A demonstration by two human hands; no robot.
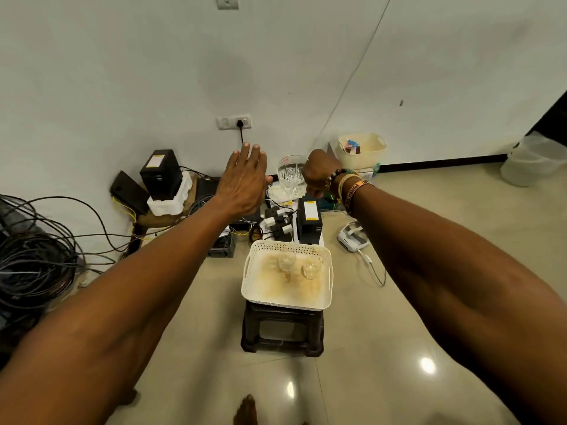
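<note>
Both my arms reach forward over a white perforated basket [325, 289] that sits on a dark stool [282, 335]. Two clear glasses [287, 260] stand inside the basket. My right hand [320, 174], with bracelets on the wrist, grips a clear cut-glass goblet [290, 176] held up in the air beyond the basket. My left hand [244, 179] is flat with straight fingers, just left of the goblet and apart from it.
Black boxes [161, 174], a power strip with plugs [276, 222] and tangled cables [36, 256] crowd the floor by the wall. A cream bin [362, 150] stands at the back right, a clear bin [530, 161] far right. Bare tiled floor lies near me.
</note>
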